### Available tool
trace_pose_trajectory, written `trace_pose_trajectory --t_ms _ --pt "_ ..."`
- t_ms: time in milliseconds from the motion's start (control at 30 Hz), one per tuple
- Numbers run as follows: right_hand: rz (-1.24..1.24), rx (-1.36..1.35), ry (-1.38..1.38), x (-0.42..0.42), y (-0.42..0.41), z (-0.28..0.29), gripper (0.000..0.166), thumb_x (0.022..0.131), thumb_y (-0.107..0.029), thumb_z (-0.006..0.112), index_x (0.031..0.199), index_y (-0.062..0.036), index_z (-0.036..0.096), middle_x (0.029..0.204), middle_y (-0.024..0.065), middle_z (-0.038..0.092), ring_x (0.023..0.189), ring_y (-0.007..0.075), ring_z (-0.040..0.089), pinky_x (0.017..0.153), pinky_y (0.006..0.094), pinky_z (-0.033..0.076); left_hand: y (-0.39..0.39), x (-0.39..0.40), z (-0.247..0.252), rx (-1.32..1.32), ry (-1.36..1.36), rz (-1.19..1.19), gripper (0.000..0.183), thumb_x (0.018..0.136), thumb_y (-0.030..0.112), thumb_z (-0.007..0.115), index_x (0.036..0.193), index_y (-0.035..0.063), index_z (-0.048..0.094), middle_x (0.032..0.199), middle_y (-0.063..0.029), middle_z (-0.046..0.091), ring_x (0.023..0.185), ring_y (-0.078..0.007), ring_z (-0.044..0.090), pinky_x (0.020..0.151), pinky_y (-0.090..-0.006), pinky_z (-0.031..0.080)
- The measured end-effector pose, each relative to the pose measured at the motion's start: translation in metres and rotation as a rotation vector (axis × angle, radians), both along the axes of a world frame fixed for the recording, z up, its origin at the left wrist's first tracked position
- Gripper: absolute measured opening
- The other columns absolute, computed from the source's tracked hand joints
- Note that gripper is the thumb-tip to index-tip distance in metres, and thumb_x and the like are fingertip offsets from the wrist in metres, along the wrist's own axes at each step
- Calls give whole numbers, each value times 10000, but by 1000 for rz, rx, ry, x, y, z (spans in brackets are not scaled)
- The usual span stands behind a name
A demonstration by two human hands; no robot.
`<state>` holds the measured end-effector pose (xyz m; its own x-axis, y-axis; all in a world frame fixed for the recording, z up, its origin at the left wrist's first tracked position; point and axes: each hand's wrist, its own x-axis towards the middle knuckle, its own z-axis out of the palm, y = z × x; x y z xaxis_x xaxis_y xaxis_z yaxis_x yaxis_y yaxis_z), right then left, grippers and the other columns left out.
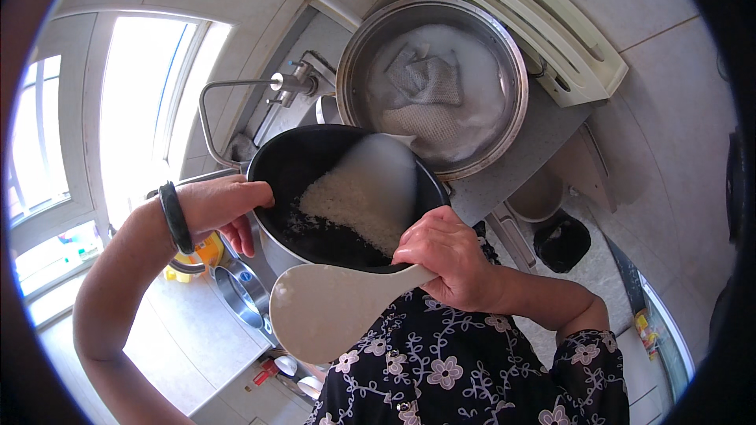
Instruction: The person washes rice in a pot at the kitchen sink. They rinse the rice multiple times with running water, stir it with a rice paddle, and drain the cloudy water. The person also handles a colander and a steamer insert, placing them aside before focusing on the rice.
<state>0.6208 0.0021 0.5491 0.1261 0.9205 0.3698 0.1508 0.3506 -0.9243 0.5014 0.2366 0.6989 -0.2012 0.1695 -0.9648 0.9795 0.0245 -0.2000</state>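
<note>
I hold a dark-lined cooking pot (307, 159), tilted, with wet white rice (348, 206) and cloudy water (384, 171) inside it. At its left rim my left hand (227, 209) grips with the thumb inside and the fingers outside. My right hand (446, 248) clasps the near right rim together with the handle of a pale rice paddle (331, 310). The paddle's broad blade hangs outside the pot. Beyond the pot's lip, a wide steel basin (344, 85) contains milky water and a soaked mesh cloth (428, 79). A small white shape at the lip, possibly pouring water, is unclear.
Left of the basin is a steel faucet (289, 82) with a bent spout. A cream plastic rack (549, 29) leans behind the basin. Below left are a steel pan (242, 292) and a yellow container (207, 254). A black bag-lined bin (561, 242) stands right.
</note>
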Motion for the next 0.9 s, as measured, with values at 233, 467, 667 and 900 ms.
trace_pose_trajectory --t_ms 233,467,667,900 --pt "-11 -12 11 0 2 3 240 689 -112 661 895 -82 543 809 51 580 802 211 569 777 365 380 4 4 -1 23 42 -30 340 882 246 322 833 -8 541 682 -130 624 602 -184 632 603 -264 520" --pt "-26 -25 10 1 2 6 226 695 -116 663 879 -77 538 799 61 586 790 221 572 771 362 380 5 12 1 25 80 -144 376 887 273 304 827 -14 539 697 -159 627 622 -199 632 640 -283 517" --pt "-34 -23 13 1 1 7 221 701 -131 659 872 -71 534 799 61 584 776 225 568 764 363 379 1 19 5 78 74 -171 413 882 297 300 772 -21 540 694 -171 626 624 -205 629 650 -290 512" --pt "-42 -22 28 3 1 7 223 702 -130 654 880 -64 539 805 67 585 776 233 566 771 370 377 1 23 6 94 82 -206 437 884 316 296 754 -15 550 684 -161 624 617 -199 623 648 -289 510"
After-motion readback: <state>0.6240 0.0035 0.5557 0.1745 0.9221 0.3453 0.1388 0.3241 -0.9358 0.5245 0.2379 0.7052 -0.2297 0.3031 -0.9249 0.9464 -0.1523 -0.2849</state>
